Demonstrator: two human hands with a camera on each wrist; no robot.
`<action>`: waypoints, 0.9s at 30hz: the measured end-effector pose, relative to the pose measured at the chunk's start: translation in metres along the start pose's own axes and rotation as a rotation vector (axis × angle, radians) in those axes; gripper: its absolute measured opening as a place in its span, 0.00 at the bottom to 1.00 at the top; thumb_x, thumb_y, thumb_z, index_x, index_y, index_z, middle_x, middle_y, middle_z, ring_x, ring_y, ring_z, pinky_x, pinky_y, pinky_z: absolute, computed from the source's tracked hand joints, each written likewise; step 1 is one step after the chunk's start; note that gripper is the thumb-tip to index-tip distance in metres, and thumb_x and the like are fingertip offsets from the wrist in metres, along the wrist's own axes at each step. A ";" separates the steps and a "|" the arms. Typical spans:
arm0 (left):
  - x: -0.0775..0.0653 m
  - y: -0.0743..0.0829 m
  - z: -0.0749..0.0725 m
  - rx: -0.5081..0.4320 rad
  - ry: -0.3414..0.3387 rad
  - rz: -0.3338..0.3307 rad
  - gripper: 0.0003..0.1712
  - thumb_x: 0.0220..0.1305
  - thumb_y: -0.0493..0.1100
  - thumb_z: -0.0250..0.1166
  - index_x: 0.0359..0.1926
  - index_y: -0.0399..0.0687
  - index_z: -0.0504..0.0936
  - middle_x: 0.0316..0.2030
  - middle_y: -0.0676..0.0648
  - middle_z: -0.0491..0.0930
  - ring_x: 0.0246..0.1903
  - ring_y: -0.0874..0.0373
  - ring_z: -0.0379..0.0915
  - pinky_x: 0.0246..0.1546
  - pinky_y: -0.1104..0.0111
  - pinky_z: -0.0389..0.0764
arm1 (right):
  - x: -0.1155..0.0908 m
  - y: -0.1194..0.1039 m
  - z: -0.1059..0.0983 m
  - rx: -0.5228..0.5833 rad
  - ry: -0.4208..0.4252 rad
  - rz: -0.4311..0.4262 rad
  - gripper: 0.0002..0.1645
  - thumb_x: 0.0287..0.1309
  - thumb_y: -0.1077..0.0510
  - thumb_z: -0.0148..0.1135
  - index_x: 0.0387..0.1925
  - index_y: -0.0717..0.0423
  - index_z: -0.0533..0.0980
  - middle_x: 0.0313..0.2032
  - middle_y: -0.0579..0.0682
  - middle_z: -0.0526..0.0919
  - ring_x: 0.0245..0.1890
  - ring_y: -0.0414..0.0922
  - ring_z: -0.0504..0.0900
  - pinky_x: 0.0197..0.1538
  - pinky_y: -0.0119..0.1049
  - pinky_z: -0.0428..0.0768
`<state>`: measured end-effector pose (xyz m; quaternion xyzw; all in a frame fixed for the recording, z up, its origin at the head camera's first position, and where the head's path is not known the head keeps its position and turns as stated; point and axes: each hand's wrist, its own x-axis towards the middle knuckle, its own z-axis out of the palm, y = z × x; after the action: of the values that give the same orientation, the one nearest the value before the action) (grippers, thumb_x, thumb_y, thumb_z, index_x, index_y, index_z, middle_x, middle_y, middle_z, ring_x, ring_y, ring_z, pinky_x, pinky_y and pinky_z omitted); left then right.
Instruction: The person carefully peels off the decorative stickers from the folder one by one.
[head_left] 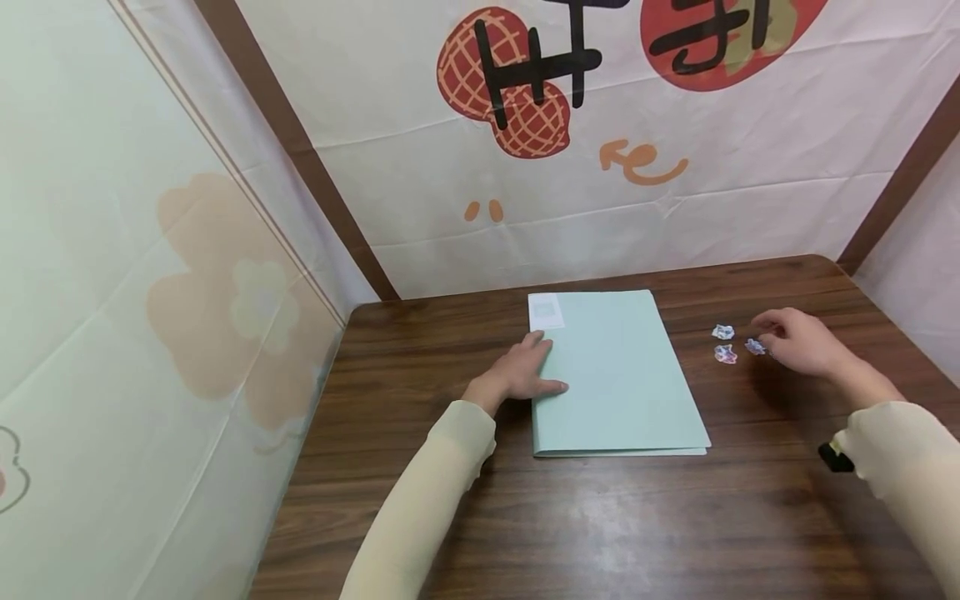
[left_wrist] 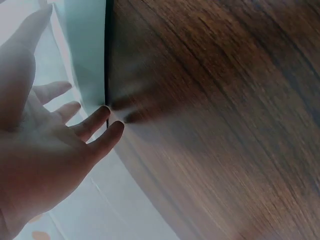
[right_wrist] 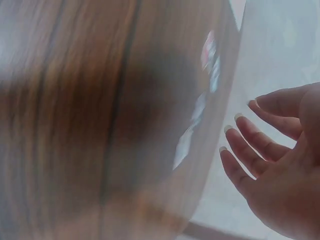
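A pale green folder (head_left: 611,375) lies on the wooden table with a small white label (head_left: 546,311) at its upper left corner. My left hand (head_left: 519,369) rests with spread fingers along the folder's left edge, the thumb over its cover. In the left wrist view, fingertips (left_wrist: 102,114) are right at the folder's edge. To the right of the folder lie small cut-out stickers, one bluish (head_left: 723,332), one pinkish (head_left: 725,354) and one blue-purple (head_left: 754,347). My right hand (head_left: 806,342) hovers beside the blue-purple one, its fingers loosely bent and nothing visible between them.
The dark wooden table (head_left: 420,358) meets a printed white cloth wall (head_left: 390,167) at the back, with another cloth wall (head_left: 112,333) on the left. A small black object (head_left: 835,457) shows at the right sleeve's cuff.
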<state>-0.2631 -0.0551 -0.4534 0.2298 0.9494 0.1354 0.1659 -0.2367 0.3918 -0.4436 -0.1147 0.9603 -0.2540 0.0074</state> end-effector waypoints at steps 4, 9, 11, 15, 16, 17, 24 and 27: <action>0.003 -0.001 0.001 0.003 0.017 -0.009 0.49 0.69 0.65 0.64 0.80 0.48 0.56 0.81 0.44 0.46 0.76 0.41 0.53 0.70 0.48 0.66 | 0.008 -0.027 0.014 0.001 0.010 -0.091 0.21 0.68 0.67 0.57 0.57 0.78 0.73 0.47 0.72 0.77 0.44 0.61 0.77 0.45 0.58 0.76; 0.005 -0.001 0.003 -0.031 0.027 -0.017 0.49 0.69 0.63 0.64 0.80 0.47 0.56 0.81 0.44 0.45 0.76 0.41 0.51 0.72 0.49 0.64 | 0.014 -0.064 0.043 0.031 -0.118 -0.212 0.27 0.71 0.61 0.61 0.65 0.73 0.70 0.62 0.74 0.71 0.61 0.68 0.73 0.58 0.65 0.74; 0.005 0.000 0.003 -0.069 0.034 -0.017 0.49 0.70 0.61 0.64 0.80 0.46 0.55 0.81 0.43 0.44 0.77 0.40 0.50 0.72 0.50 0.62 | 0.014 -0.077 0.055 0.036 -0.198 -0.231 0.34 0.71 0.56 0.62 0.70 0.70 0.65 0.69 0.75 0.64 0.68 0.71 0.65 0.63 0.69 0.68; 0.008 0.000 0.005 -0.163 0.048 -0.031 0.48 0.71 0.58 0.64 0.81 0.46 0.53 0.81 0.41 0.40 0.77 0.37 0.47 0.73 0.50 0.61 | 0.014 -0.093 0.073 0.031 -0.353 -0.208 0.51 0.69 0.42 0.64 0.77 0.66 0.54 0.76 0.76 0.44 0.74 0.75 0.47 0.69 0.73 0.55; 0.009 -0.001 0.005 -0.185 0.053 -0.038 0.48 0.71 0.58 0.64 0.81 0.45 0.52 0.81 0.40 0.39 0.77 0.37 0.47 0.73 0.50 0.61 | 0.013 -0.096 0.076 0.026 -0.377 -0.200 0.54 0.67 0.39 0.65 0.78 0.65 0.52 0.77 0.76 0.41 0.75 0.75 0.44 0.69 0.74 0.52; 0.010 -0.002 0.005 -0.210 0.059 -0.044 0.49 0.71 0.57 0.65 0.81 0.45 0.52 0.81 0.40 0.39 0.77 0.38 0.47 0.73 0.51 0.61 | 0.013 -0.098 0.078 0.018 -0.400 -0.191 0.57 0.65 0.37 0.66 0.79 0.64 0.51 0.77 0.75 0.39 0.76 0.74 0.41 0.70 0.73 0.50; 0.018 -0.009 -0.003 -0.386 0.090 -0.056 0.51 0.71 0.50 0.65 0.82 0.41 0.45 0.80 0.36 0.40 0.76 0.44 0.50 0.73 0.53 0.61 | 0.012 -0.104 0.085 -0.086 -0.451 -0.183 0.67 0.56 0.30 0.70 0.80 0.62 0.49 0.78 0.72 0.36 0.77 0.72 0.37 0.70 0.73 0.50; 0.025 -0.010 -0.007 -0.455 0.108 -0.075 0.51 0.71 0.49 0.65 0.81 0.39 0.45 0.78 0.36 0.47 0.74 0.44 0.54 0.73 0.53 0.62 | 0.011 -0.103 0.086 -0.136 -0.440 -0.195 0.69 0.55 0.27 0.68 0.80 0.62 0.48 0.78 0.72 0.36 0.77 0.72 0.38 0.70 0.73 0.52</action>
<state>-0.2907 -0.0530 -0.4567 0.1433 0.9098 0.3517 0.1675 -0.2189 0.2601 -0.4678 -0.2595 0.9349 -0.1571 0.1842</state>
